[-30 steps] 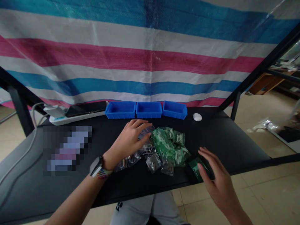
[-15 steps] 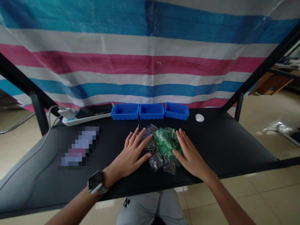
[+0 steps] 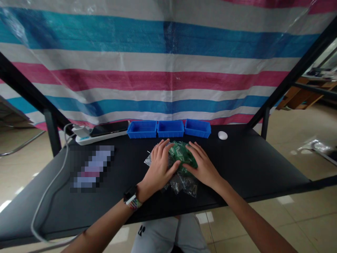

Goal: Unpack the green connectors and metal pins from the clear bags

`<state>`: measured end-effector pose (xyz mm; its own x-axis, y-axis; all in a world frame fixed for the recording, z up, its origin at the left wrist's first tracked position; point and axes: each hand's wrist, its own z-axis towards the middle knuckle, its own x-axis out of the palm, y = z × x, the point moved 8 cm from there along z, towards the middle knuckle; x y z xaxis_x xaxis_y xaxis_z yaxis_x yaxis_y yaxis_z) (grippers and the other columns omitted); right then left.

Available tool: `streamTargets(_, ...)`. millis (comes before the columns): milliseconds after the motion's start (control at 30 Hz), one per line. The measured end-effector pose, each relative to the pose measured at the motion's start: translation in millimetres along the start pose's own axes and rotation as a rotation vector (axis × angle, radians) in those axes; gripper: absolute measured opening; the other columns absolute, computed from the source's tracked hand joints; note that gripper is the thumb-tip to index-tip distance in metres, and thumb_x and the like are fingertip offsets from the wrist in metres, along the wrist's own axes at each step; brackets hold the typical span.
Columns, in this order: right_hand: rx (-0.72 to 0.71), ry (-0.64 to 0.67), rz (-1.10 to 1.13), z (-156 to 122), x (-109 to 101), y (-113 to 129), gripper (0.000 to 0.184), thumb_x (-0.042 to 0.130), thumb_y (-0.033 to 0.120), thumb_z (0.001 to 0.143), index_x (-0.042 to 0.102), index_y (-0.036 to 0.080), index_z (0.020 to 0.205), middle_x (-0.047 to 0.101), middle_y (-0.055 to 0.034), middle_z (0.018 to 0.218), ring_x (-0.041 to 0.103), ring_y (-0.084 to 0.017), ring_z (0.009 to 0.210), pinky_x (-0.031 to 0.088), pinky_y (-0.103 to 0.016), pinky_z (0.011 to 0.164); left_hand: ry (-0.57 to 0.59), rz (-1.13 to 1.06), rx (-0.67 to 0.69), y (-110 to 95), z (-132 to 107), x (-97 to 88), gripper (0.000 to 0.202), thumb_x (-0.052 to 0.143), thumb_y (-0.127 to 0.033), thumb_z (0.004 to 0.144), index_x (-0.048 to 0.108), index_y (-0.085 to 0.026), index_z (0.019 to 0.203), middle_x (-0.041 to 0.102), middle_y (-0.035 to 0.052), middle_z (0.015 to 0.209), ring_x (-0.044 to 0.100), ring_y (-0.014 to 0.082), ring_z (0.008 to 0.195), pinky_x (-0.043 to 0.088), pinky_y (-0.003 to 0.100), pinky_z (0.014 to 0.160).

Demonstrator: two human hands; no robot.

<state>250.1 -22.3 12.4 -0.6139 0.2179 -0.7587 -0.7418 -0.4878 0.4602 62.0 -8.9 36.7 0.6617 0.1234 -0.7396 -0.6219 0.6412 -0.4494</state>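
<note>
My left hand (image 3: 158, 166) rests over small clear plastic bags on the left side of a pile, fingers apart and thumb pointing inward. On the opposite side my right hand (image 3: 204, 167) lies against a green plastic bag (image 3: 179, 151), its fingers slightly curved and spread. Small pale pieces show through the green plastic. Several clear bags (image 3: 189, 186) with thin metal pieces stick out below, toward the table's front edge. A crinkled clear bag (image 3: 148, 160) pokes out left of my left hand. Neither hand is closed around a bag; parts of the pile are hidden under the fingers.
Three blue bins (image 3: 142, 129) stand in a row behind the pile. Right of them lies a white rounded object (image 3: 222, 135). At left are a white power strip (image 3: 86, 140), a black phone (image 3: 110, 128), a cable (image 3: 50, 186) and a pixelated item (image 3: 92, 167). A striped sheet (image 3: 171, 80) hangs behind.
Both hands have moved inward around the pile, squeezing the green bag narrower. The left hand now covers more of the clear bags. The view has shifted slightly.
</note>
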Motion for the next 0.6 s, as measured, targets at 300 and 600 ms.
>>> streamTargets(300, 0.139, -0.078, -0.218, -49, 18, 76, 0.102, 0.080, 0.058, 0.087, 0.032, 0.023, 0.169, 0.022, -0.0210, 0.178, 0.027, -0.055, 0.160, 0.036, -0.082, 0.120, 0.416, -0.179, 0.213, 25, 52, 29.0, 0.040, 0.054, -0.044, 0.109, 0.066, -0.031, 0.145, 0.059, 0.0074, 0.161, 0.052, 0.0330, 0.149, 0.036, 0.058, 0.125)
streamTargets(600, -0.003, 0.046, -0.196, -26, 18, 49, 0.052, 0.069, 0.029, 0.099, 0.056, 0.028, 0.150, 0.055, -0.0158, 0.154, 0.053, -0.039, 0.144, 0.048, -0.067, 0.119, 0.213, -0.319, 0.021, 55, 48, 16.1, 0.018, 0.070, -0.023, 0.088, 0.070, -0.021, 0.106, 0.067, 0.0083, 0.114, 0.065, 0.0255, 0.110, 0.052, 0.041, 0.101)
